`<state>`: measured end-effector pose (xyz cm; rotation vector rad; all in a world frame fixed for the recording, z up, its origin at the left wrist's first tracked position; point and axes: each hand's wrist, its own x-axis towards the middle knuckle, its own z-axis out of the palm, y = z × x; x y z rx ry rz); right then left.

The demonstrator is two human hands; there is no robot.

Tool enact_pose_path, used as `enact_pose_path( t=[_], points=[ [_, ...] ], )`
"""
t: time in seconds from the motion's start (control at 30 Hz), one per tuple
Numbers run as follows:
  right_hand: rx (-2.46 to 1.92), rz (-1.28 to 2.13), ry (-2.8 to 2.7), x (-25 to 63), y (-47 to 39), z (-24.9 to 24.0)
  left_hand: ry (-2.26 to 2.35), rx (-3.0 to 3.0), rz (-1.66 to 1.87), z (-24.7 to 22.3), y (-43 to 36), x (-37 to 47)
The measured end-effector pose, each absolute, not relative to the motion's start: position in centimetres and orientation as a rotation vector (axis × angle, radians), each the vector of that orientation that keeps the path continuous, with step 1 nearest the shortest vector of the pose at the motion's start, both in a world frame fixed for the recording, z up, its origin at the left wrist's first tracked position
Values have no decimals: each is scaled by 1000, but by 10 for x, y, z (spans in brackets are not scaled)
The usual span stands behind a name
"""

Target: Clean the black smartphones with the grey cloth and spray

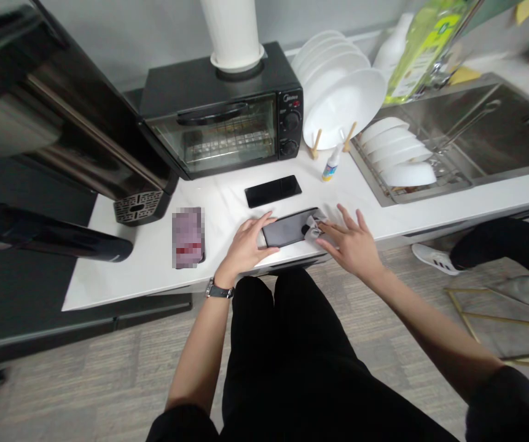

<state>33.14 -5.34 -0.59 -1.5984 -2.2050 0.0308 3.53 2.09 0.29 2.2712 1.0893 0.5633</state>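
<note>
A phone with a dark grey screen [285, 229] lies flat near the counter's front edge. My left hand [246, 245] grips its left end, thumb on the near side and fingers on the far side. With my right hand [351, 242] I press a crumpled light grey cloth [313, 228] onto the phone's right end; the index finger and thumb are at the cloth, the other fingers raised. Just behind lies a second phone, black [273, 191]. A small white spray bottle [331, 164] stands farther back on the right. To the left is a blurred-out purple phone-like object [187, 238].
A black toaster oven [227, 116] stands behind, with a white pot [231, 31] on top. White plates [344, 101] stand in a rack beside the sink [489, 132], which holds several bowls [400, 150]. A dark dispenser [84, 116] is at left. Another person's leg [499, 245] shows at right.
</note>
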Motion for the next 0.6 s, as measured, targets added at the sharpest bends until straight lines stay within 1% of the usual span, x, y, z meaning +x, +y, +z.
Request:
enact_pose_path(
  t=[0.1,0.2,0.27,0.37,0.5,0.6],
  points=[
    [-1627,38,-2127,295,-51,-9,1087,2282,559,2,22,37],
    [-1422,186,-2162,227,-49,-13,1090,2260,547,1,22,34],
    [-1333,235,-2197,205,-45,-13,1108,2226,554,1,21,31],
    [-1327,228,-2268,233,-38,-13,1127,2226,572,0,20,28],
    [-1623,47,-2136,303,-30,-15,1114,2292,584,0,21,34],
    [-1711,-6,-2027,287,-34,-16,1109,2312,582,-2,23,39]
  ],
)
